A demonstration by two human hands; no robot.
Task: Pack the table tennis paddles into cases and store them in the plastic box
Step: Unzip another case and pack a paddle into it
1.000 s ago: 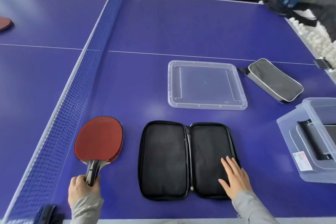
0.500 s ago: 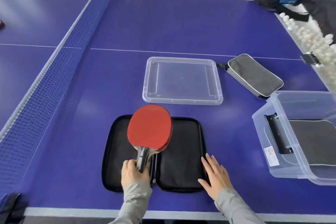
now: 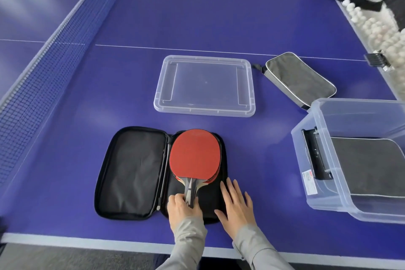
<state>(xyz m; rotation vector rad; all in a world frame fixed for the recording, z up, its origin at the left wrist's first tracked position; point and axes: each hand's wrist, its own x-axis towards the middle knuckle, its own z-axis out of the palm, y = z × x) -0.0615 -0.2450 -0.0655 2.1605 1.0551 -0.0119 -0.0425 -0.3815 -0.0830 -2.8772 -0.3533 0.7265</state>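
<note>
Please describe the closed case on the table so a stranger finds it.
Find the clear plastic box at the right of the table. Just beyond it, right of the clear lid, lies the closed case. It is grey with a pale rim; the black case nearby lies open.

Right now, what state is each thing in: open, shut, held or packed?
Black case: unzipped, open flat.
Red paddle: lying in its right half.
Left grip: holds the paddle handle.
Right grip: flat on the case's edge.
Plastic box: lid off, packed case inside.
Lid: off, lying apart.
Grey case: closed, outside the box.
</note>
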